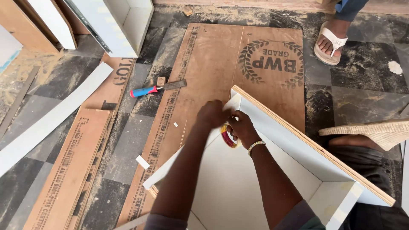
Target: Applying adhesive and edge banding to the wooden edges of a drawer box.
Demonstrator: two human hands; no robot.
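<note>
Reference landmark: the white box (272,170), an open laminated carcass with raw plywood edges, lying on the floor in the lower right of the head view.

Left hand (213,114): positioned at the far corner of the white box, at the top of its left wall; fingers curled inward against the panel edge; whether they pinch anything cannot be told, since the back of the hand hides the fingertips.

Right hand (242,127): just beside the left hand, inside the same far corner; closed around a tape roll (228,137), a small ring with red and yellow markings; the roll sits below the knuckles, against the white inner face of the box; a beaded bracelet (256,146) circles the wrist.

Surroundings, relative to the white box:
- plywood sheet (213,55): large, brown, stamped with a wreath emblem; flat on the floor beneath and beyond the far corner of the box;
- chisel (155,88): blue and red handle, flat metal blade; on the left edge of that sheet, well apart from the box, to its far left;
- white strip (51,121): long laminate offcut, lying diagonally on the floor, far left of the box;
- sandalled foot (331,40): belongs to another person; beyond the box, to the upper right;
- woven hat brim (370,130): just right of the box's long right wall.

Floor: dark tiles dusted with sawdust.
</note>
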